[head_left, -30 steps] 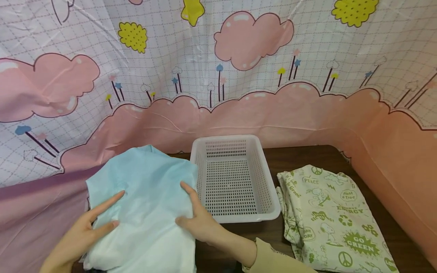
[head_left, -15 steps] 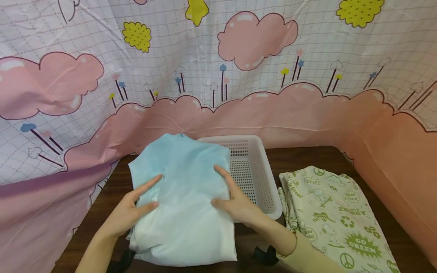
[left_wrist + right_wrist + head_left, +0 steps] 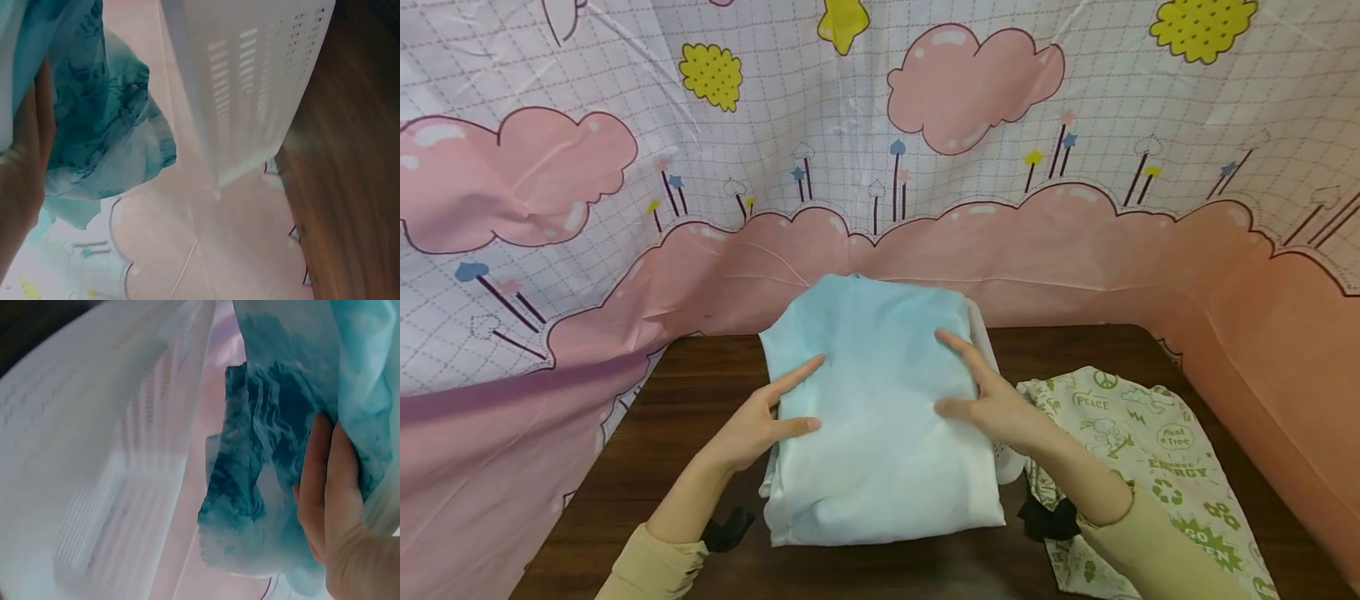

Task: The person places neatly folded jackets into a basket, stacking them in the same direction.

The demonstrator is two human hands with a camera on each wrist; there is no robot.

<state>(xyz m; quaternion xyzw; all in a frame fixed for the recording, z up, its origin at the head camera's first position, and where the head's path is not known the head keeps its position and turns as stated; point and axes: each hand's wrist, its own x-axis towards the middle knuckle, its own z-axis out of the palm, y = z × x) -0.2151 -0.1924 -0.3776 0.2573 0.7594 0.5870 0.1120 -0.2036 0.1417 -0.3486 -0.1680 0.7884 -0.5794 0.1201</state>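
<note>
Between my two hands is a folded shirt (image 3: 883,417), fading from light blue to white. My left hand (image 3: 758,429) grips its left side, thumb and index finger on top and the other fingers underneath. The right hand (image 3: 1000,408) holds the opposite side likewise. The shirt hangs over the white plastic basket (image 3: 982,333), hiding most of it in the head view. From the left wrist, the slotted basket wall (image 3: 250,81) stands apart from the cloth. In the right wrist view, fingers (image 3: 340,487) support dark teal printed folds from below.
A folded cream cloth with green print (image 3: 1138,450) lies on the dark wooden table (image 3: 692,400), right of the basket. A patterned pink and white curtain (image 3: 760,275) encloses the back and sides. Black bands (image 3: 727,529) show at both wrists.
Both hands have carried the shirt from the left of the table rightward and away from me, over the basket. The basket, in full view earlier, is now mostly covered. The green-printed cloth stays put.
</note>
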